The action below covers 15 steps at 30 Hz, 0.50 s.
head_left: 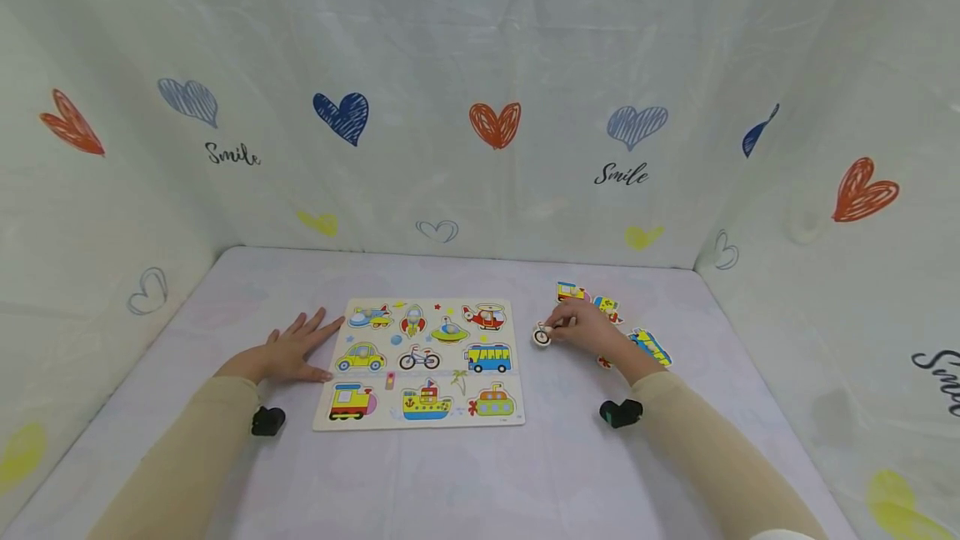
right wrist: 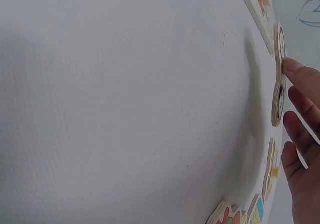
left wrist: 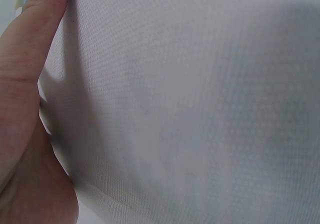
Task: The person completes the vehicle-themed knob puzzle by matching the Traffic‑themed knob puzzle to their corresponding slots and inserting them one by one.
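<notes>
My right hand point(head_left: 588, 330) pinches a wooden bicycle puzzle piece point(head_left: 542, 334) between thumb and fingers, to the right of the puzzle board. In the right wrist view the bicycle piece point(right wrist: 278, 84) is seen edge-on, with a shadow on the cloth beside it. My left hand point(head_left: 294, 351) lies with fingers spread on the table, fingertips right at the left edge of the puzzle board point(head_left: 420, 372). Printed on the board are vehicles, among them a bicycle, a bus and a ship. Only part of the left hand point(left wrist: 25, 94) shows in the left wrist view.
Around and partly behind the right hand lie several loose pieces: a train piece point(head_left: 570, 292), a ship piece point(head_left: 606, 307) and a bus piece point(head_left: 651, 347). A red-tipped piece point(head_left: 604, 362) is mostly hidden under the forearm. A heart-printed curtain point(head_left: 420, 182) encloses the table point(head_left: 450, 482).
</notes>
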Tool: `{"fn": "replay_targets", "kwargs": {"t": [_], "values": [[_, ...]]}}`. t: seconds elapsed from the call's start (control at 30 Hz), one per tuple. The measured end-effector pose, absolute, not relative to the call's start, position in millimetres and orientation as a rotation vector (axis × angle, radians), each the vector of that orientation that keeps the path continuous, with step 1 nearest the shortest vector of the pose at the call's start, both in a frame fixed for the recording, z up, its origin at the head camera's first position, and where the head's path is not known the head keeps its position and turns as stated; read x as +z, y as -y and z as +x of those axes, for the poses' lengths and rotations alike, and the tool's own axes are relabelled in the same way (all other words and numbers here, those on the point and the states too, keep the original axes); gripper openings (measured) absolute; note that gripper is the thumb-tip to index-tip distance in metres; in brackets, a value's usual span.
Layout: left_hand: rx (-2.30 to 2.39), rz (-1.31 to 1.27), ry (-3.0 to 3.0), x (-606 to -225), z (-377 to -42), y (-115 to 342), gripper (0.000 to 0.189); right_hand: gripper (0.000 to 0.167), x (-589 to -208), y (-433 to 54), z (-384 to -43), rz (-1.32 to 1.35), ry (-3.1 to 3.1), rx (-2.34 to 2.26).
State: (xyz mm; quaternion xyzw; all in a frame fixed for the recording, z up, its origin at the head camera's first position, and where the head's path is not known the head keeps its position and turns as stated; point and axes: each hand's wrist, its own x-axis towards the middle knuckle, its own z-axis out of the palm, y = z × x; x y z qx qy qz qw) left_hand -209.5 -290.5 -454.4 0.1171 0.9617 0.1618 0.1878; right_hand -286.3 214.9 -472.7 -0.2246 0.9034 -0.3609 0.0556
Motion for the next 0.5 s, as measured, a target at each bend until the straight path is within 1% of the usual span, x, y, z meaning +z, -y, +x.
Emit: {"fn": "replay_targets", "kwargs": {"t": [0.23, 0.5], "values": [[0.472, 0.334, -2.703, -455.4, -210.7, 291.8, 0.104, 0.009, -465.3, -199.0, -280.9, -0.614, -2.658, -1.145], [0.455, 0.332, -2.716, -458.7, -211.2, 291.8, 0.104, 0.008, -464.3, -181.4, -275.7, -0.746, -2.636, -1.125]]}}
